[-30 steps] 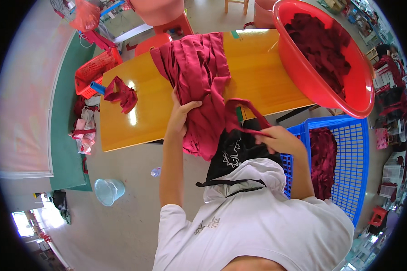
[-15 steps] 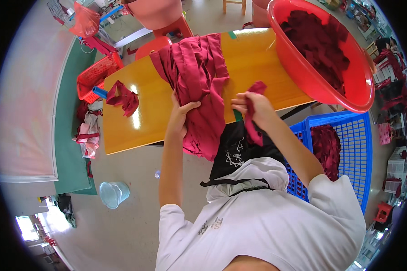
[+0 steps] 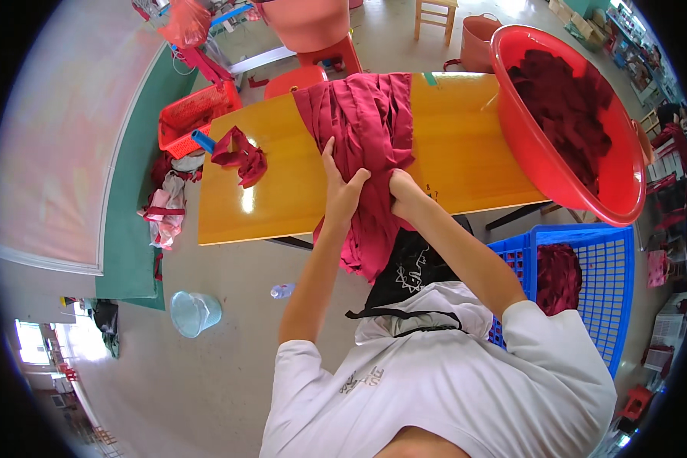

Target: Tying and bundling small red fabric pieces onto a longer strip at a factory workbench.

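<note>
A stack of dark red fabric pieces lies in long folds across the table, its near end hanging over the front edge by my black apron. My left hand grips the stack's left side, thumb on top and fingers along its edge. On the opposite side my right hand is closed against the gathered cloth, its fingertips mostly hidden. Between both hands the fabric narrows into a bunch. Left of the stack sits a crumpled dark red fabric strip, beside a blue tube at the table's edge.
A large red basin of dark red cloth pieces stands at the table's right end. Below it is a blue crate with more cloth. A red basket, a pale bucket and a bottle are at left.
My right hand, which held a loose dark red strip apart from the stack, has moved left onto the stack's right side. The stack is now bunched between my hands. The view has shifted.
</note>
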`<state>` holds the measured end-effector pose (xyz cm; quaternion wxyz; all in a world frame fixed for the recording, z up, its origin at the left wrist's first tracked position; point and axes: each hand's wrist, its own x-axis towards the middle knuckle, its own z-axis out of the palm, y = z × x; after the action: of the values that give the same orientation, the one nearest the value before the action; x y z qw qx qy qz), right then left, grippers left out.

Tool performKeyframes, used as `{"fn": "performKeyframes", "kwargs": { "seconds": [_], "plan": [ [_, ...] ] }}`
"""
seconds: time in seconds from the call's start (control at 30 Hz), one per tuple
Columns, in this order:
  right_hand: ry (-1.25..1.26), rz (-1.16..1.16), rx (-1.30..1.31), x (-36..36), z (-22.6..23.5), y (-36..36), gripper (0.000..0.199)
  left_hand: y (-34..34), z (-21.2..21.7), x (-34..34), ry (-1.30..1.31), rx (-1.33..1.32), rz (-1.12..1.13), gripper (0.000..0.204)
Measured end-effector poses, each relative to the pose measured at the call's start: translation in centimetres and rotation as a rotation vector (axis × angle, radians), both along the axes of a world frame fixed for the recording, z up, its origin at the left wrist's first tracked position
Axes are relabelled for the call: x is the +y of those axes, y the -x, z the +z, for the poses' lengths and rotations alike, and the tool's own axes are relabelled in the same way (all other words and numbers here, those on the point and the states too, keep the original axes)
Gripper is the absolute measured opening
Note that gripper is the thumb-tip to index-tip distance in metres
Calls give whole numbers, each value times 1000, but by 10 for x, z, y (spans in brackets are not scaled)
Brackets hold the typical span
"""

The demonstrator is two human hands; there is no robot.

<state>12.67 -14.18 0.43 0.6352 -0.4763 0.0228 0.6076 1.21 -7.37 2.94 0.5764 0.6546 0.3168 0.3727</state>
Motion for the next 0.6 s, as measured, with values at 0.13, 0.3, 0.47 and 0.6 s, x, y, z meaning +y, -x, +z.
{"fn": "performKeyframes", "kwargs": {
  "seconds": [0.13, 0.3, 0.47, 0.6],
  "plan": [
    [-204, 343, -95, 14, -4, -16, 36, 3, 2, 3, -121, 18, 6, 83],
    [-335, 545, -310, 42, -8, -37, 37, 5, 9, 6, -141, 45, -39, 65],
    [-370, 346, -358, 60, -5, -41, 37, -9, 13, 13, -499, 116, -40, 54],
    [-364, 310, -376, 59, -6, -41, 36, -7, 16, 18, -571, 347, -93, 62]
  ]
}}
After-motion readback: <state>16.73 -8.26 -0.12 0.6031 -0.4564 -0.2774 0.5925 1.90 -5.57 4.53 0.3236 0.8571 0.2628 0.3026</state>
